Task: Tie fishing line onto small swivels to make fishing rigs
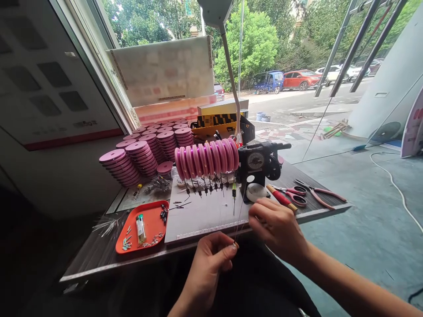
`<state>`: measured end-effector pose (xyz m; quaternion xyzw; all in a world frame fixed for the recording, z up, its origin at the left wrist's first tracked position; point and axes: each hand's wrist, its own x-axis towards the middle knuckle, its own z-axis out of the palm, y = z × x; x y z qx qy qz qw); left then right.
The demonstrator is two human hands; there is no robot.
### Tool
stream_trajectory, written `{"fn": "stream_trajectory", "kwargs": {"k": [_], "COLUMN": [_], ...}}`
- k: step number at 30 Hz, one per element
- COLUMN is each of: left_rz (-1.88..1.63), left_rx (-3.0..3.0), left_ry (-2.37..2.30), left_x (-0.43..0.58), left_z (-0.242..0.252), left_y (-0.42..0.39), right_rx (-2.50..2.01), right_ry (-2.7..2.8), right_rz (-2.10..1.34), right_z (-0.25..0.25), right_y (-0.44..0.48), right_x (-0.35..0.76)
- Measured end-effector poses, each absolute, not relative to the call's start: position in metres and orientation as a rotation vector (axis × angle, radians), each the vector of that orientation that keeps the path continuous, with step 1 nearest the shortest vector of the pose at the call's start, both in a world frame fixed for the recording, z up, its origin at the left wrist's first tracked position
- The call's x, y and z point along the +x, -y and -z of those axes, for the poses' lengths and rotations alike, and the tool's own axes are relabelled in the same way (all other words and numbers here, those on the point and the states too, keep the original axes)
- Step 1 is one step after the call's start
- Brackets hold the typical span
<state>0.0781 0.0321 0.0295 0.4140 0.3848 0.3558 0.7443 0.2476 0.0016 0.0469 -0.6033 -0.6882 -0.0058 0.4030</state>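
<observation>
My left hand [211, 262] is closed in a pinch at the table's front edge. Between thumb and forefinger it grips a small shiny metal ring [234, 247], with a thin line [238, 215] running up from it. To the right, my right hand [279, 226] is raised with curled fingers; what they hold, if anything, is too small to see. Beyond both hands, a row of pink spools [206, 158] sits on the shaft of a black winding device [259, 165]. Dark small weights [205, 189] and a green-and-black piece [234, 191] hang below the spools.
An orange tray [124, 242] at left holds a small tube and tiny metal parts. Stacks of pink spools [143, 160] stand behind it. At right lie a red-handled tool [280, 197], scissors [298, 194] and pliers [322, 193]. A lamp arm [231, 70] rises behind.
</observation>
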Motion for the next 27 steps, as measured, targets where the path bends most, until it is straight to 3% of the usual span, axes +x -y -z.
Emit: {"fn": "stream_trajectory", "kwargs": {"k": [4, 12, 17, 22, 27], "left_rz": [-0.737, -0.829, -0.704, -0.768, -0.797], "left_rx": [0.92, 1.212, 1.067, 1.034, 1.526], "left_ry": [-0.81, -0.868, -0.846, -0.818, -0.883], "left_x": [0.08, 0.081, 0.077, 0.066, 0.032], "left_z": [-0.031, -0.035, -0.04, -0.048, -0.077], "left_y": [-0.035, -0.042, -0.047, -0.048, -0.048], "right_rx": [-1.431, -1.406, -1.418, -1.409, -1.153], "right_ry": [1.805, 1.803, 1.81, 1.921, 2.074], "right_rz": [0.253, 0.239, 0.227, 0.009, -0.2], "right_z": [-0.046, -0.042, -0.037, -0.025, -0.01], "right_y": [-0.01, -0.007, -0.008, -0.008, -0.031], "right_x": [0.246, 0.246, 0.246, 0.232, 0.175]}}
